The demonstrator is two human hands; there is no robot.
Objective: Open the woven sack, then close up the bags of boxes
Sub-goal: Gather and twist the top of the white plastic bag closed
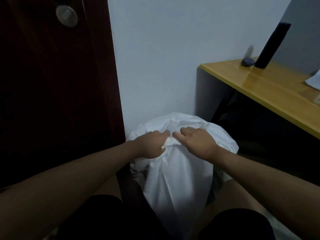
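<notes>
A white sack (180, 170) stands on the floor against the pale wall (155, 58), in the corner between a dark red-brown door (57, 92) and a yellow-topped counter (270, 87), with the person's knees in black shorts (107, 219) on either side of its near face. Both bare arms reach forward onto its bunched top. The left hand (152, 144) has its fingers curled into a gathered fold of the white fabric at the crown of the sack, gripping that bunch between thumb and fingers. The right hand (197, 142) lies just beside it, palm down on the fabric, fingers bent with the tips pressed into the same crumpled ridge; whether that grip has actually closed on cloth or only presses on it cannot be told from this angle. The two hands nearly touch at the fingertips. The sack's far side bulges round toward the wall, and its near side falls smooth and taut toward the knees. At its left foot a bit of printed packaging (138, 168) shows, too dim to read. On the counter, near its far left corner, a tall black cylinder (271, 45) stands tilted in the wide-angle view, with a small dark rounded object (248, 62) just beside its base, and a white sheet (314, 79) at the right edge. A round metal door knob (66, 15) shows at the top of the door.
</notes>
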